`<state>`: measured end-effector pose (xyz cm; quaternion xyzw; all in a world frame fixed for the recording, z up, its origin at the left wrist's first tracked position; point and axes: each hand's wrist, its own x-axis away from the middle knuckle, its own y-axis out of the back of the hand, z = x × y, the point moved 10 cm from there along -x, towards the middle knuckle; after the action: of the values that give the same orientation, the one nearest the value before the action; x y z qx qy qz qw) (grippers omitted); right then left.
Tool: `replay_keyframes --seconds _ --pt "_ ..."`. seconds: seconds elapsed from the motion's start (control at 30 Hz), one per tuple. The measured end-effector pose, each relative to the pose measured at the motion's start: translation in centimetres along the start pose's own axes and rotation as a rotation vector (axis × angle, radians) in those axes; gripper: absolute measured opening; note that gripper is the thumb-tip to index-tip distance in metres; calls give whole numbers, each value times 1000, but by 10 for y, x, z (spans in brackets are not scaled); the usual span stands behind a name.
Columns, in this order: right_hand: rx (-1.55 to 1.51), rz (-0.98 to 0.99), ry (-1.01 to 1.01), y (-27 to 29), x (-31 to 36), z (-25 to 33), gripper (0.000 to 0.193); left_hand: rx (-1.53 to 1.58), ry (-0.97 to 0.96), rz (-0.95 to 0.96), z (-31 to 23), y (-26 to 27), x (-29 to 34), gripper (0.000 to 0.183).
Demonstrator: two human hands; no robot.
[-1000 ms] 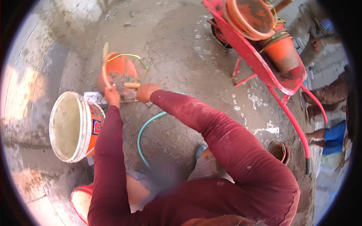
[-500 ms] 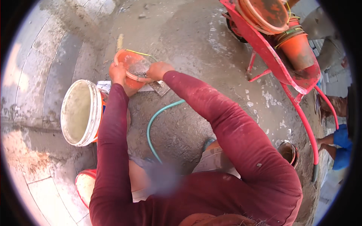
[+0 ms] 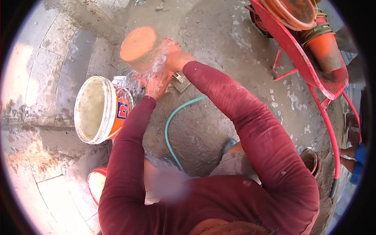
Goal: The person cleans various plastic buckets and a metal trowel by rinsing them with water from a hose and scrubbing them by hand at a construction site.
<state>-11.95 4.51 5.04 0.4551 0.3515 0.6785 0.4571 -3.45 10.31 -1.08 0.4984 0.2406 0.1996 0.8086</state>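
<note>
An orange bucket [image 3: 138, 42] is tipped over in front of me, its round base turned up toward the far left. Water [image 3: 153, 67] splashes across its near side and blurs part of it. My right hand [image 3: 178, 61] is closed on the bucket at its right side. Lower down, my left hand [image 3: 158, 84] grips its near edge, with the fingers partly hidden by spray. Beside my left forearm stands a larger white-rimmed bucket [image 3: 102, 80] with pale, cloudy contents. A flat, square-cornered piece [image 3: 181, 83] lies on the wet ground beyond my hands.
A green hose [image 3: 167, 129] curves over the muddy ground between my arms. At the right stands a red wheelbarrow [image 3: 291, 49] carrying orange buckets [image 3: 324, 49]. Another container [image 3: 310, 161] sits by my right elbow, and a red-rimmed one [image 3: 98, 182] at left. Someone's legs show at far right.
The orange bucket has been turned from open side up to base up, with water splashing out. My left hand has moved right along it, nearer my right hand.
</note>
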Motion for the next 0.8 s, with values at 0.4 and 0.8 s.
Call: replay_keyframes --seconds 0.4,0.8 --pt "-58 -46 -235 -12 9 -68 35 495 239 -346 92 82 -51 19" --pt "16 186 127 -46 9 -7 38 980 1110 -376 201 -38 84 46"
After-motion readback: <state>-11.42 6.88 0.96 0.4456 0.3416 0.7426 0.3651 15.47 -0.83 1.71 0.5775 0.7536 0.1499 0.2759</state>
